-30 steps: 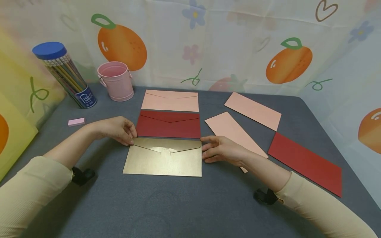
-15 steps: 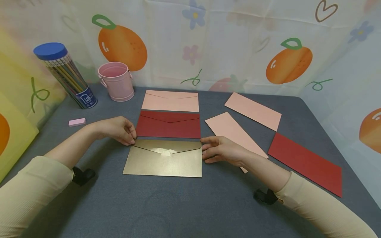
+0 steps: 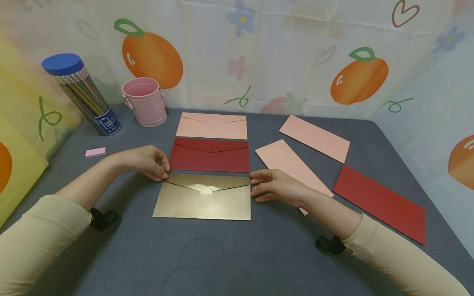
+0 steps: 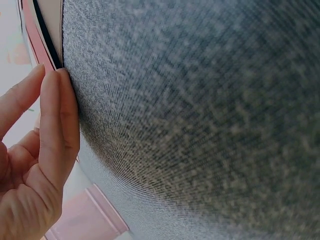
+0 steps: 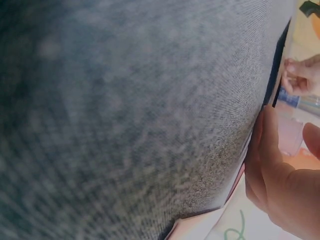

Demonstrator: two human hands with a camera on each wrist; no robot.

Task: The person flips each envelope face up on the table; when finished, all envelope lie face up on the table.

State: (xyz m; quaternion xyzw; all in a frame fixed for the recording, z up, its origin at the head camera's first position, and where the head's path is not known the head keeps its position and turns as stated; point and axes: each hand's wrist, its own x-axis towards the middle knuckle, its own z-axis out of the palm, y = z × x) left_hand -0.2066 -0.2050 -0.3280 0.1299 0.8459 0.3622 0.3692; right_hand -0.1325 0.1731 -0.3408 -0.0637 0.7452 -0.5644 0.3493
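Observation:
A gold envelope (image 3: pixel 201 205) lies flat with its flap side up. My left hand (image 3: pixel 149 163) touches it by the upper left corner, and in the left wrist view the fingers (image 4: pixel 52 115) are nearly straight, tips at the envelope's edge. At the upper right corner my right hand (image 3: pixel 275 187) rests its fingertips against the side, fingers loosely extended. Just beyond lies a red envelope (image 3: pixel 211 158), and behind that a pink envelope (image 3: pixel 212 127), forming a column. The gold envelope's top edge sits slightly apart from the red one.
On the right lie two pink envelopes, one farther back (image 3: pixel 314 137) and one partly under my right forearm (image 3: pixel 290 158), plus a red envelope (image 3: pixel 379 203). A pink bucket (image 3: pixel 146 105), a pencil tub (image 3: pixel 85 96) and a pink eraser (image 3: pixel 95 152) stand at the left on the grey table (image 3: pixel 222 259).
The gold envelope's top edge has shifted very slightly toward me, widening the gap to the red envelope. Both hands have stayed at its corners.

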